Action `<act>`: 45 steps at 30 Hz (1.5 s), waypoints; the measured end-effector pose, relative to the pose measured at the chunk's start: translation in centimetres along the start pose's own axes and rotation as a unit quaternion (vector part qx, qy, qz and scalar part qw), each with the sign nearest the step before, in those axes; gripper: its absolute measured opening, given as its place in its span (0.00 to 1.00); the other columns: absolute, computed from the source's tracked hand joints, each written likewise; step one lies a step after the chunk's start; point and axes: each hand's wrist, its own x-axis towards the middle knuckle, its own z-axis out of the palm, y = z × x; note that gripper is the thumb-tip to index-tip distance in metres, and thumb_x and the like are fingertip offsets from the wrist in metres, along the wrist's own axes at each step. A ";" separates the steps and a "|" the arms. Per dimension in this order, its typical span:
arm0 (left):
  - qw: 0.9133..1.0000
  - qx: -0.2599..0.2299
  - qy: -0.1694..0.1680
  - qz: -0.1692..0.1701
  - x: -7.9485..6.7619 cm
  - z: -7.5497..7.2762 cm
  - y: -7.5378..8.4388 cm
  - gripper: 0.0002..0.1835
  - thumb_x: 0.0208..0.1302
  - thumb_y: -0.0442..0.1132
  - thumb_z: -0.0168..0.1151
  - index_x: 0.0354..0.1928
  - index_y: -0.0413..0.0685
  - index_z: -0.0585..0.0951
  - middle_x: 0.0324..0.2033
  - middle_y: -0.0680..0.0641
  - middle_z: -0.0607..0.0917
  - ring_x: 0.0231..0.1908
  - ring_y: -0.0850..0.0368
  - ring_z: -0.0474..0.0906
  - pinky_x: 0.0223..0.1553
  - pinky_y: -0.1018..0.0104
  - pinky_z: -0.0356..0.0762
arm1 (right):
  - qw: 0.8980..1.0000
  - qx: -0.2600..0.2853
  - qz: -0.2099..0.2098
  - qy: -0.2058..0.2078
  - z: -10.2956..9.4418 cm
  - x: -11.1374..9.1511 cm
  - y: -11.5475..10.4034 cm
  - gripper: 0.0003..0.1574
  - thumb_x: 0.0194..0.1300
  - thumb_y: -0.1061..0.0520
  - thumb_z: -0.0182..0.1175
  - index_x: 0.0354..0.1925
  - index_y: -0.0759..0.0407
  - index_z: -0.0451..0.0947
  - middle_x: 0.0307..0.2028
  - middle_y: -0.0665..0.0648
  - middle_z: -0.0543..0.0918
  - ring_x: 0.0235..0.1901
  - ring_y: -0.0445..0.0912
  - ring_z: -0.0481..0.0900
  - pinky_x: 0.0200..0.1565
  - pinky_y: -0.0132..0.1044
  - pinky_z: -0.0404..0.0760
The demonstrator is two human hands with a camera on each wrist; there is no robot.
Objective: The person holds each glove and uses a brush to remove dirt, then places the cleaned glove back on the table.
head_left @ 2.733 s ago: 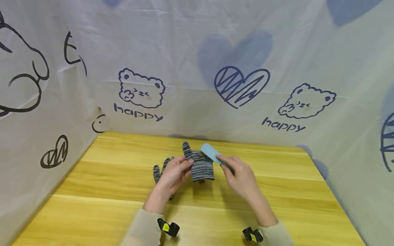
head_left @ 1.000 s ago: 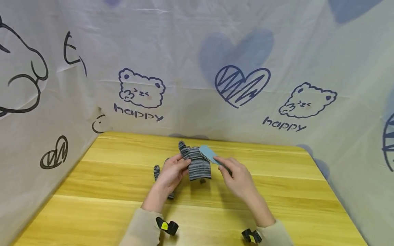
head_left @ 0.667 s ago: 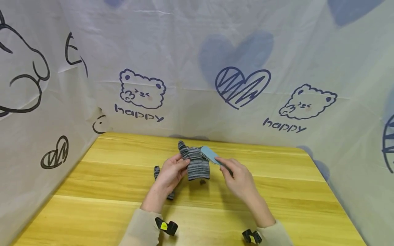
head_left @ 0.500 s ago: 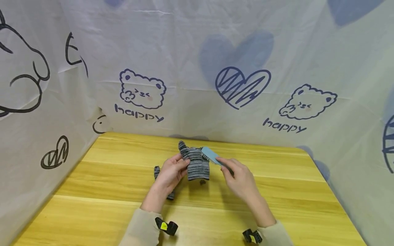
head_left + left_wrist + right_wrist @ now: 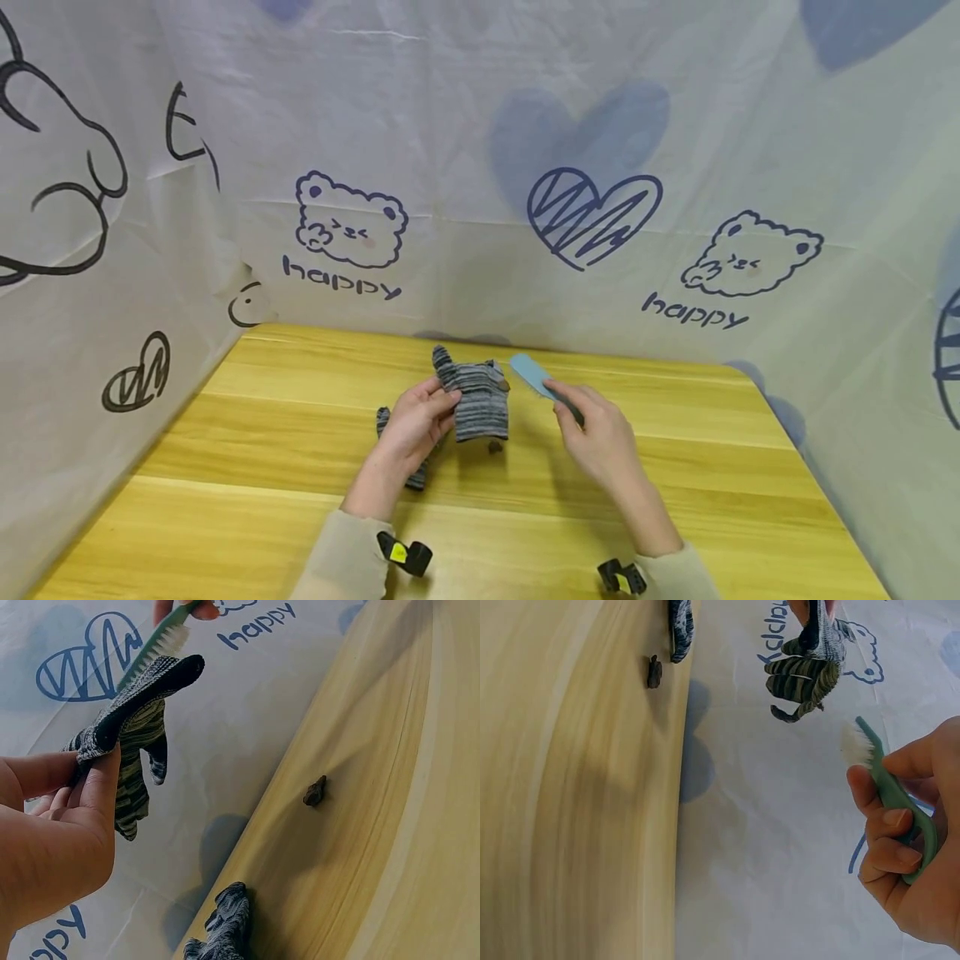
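Note:
My left hand (image 5: 411, 423) pinches a grey-and-black striped knit glove (image 5: 482, 410) and holds it up over the table. Its loose fingers hang down in the left wrist view. A small brown patch (image 5: 504, 385) shows at the glove's right edge. In my right hand (image 5: 602, 437) is a blue-green brush (image 5: 529, 372), my fingers curled round its handle. White bristles (image 5: 857, 744) show in the right wrist view, with a gap between them and the glove. From the head, the brush's back faces up, just right of the glove.
A second striped glove (image 5: 229, 922) lies on the wooden table (image 5: 675, 467), partly hidden behind my left hand in the head view. One small dark clump (image 5: 495, 447) lies on the tabletop below the held glove. A printed white cloth (image 5: 465, 250) hangs along the back and sides.
Over the last half second my right hand has drawn the brush off the glove to the right, uncovering the brown patch. My left hand keeps the glove in nearly the same place.

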 end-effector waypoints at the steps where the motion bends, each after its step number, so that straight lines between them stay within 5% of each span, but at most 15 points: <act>1: 1.000 0.002 0.000 0.000 0.0 0.0 0.0 0.23 0.78 0.26 0.51 0.71 0.28 0.66 0.39 0.53 0.84 0.39 0.64 0.82 0.42 0.73 0.84 | 1.000 0.002 -0.004 0.002 0.0 0.0 0.0 0.22 0.74 0.60 0.61 0.64 0.51 0.83 0.54 0.60 0.87 0.46 0.55 0.87 0.41 0.52 0.86; 9: 1.000 0.010 -0.006 0.002 0.1 0.1 0.0 0.24 0.78 0.27 0.51 0.72 0.29 0.66 0.40 0.54 0.84 0.40 0.65 0.83 0.43 0.73 0.84 | 0.999 0.008 -0.040 -0.012 0.5 -0.1 -0.5 0.22 0.74 0.60 0.62 0.63 0.52 0.83 0.49 0.57 0.88 0.40 0.49 0.85 0.37 0.45 0.83; 18: 1.000 0.009 0.000 0.002 0.0 0.0 0.0 0.25 0.78 0.26 0.51 0.74 0.30 0.65 0.39 0.53 0.84 0.38 0.65 0.82 0.41 0.74 0.83 | 0.999 -0.012 -0.016 -0.049 0.9 -0.2 -0.4 0.22 0.74 0.60 0.63 0.64 0.50 0.83 0.48 0.55 0.88 0.33 0.44 0.78 0.31 0.38 0.77; 26: 1.000 0.005 0.000 -0.001 -0.1 -0.1 -0.1 0.26 0.78 0.27 0.51 0.74 0.29 0.64 0.37 0.54 0.82 0.37 0.66 0.81 0.40 0.75 0.82 | 0.998 -0.034 0.008 -0.056 0.8 -0.2 0.2 0.23 0.74 0.58 0.61 0.64 0.48 0.83 0.51 0.56 0.87 0.44 0.52 0.86 0.37 0.47 0.85; 33: 1.000 0.005 0.006 0.003 0.0 0.1 -0.4 0.22 0.77 0.26 0.52 0.70 0.28 0.67 0.38 0.53 0.84 0.37 0.65 0.81 0.40 0.74 0.83 | 1.000 -0.018 0.001 -0.010 0.4 -0.2 0.4 0.22 0.74 0.59 0.62 0.64 0.51 0.83 0.51 0.58 0.87 0.41 0.52 0.85 0.35 0.47 0.84; 39: 1.000 0.001 0.009 0.006 0.1 0.8 -0.9 0.21 0.76 0.24 0.51 0.69 0.27 0.70 0.40 0.52 0.85 0.39 0.64 0.83 0.43 0.74 0.84 | 0.994 0.054 -0.072 0.058 0.9 -0.1 -0.3 0.23 0.70 0.65 0.65 0.61 0.54 0.84 0.46 0.58 0.88 0.34 0.45 0.81 0.33 0.41 0.83; 45: 1.000 0.006 0.012 -0.002 0.2 1.6 -1.4 0.04 0.77 0.26 0.52 0.44 0.41 0.73 0.25 0.56 0.72 0.27 0.66 0.70 0.33 0.76 0.77 | 0.988 0.073 -0.120 0.065 2.0 -0.3 -1.0 0.23 0.68 0.67 0.67 0.60 0.56 0.85 0.43 0.57 0.88 0.36 0.44 0.83 0.35 0.43 0.85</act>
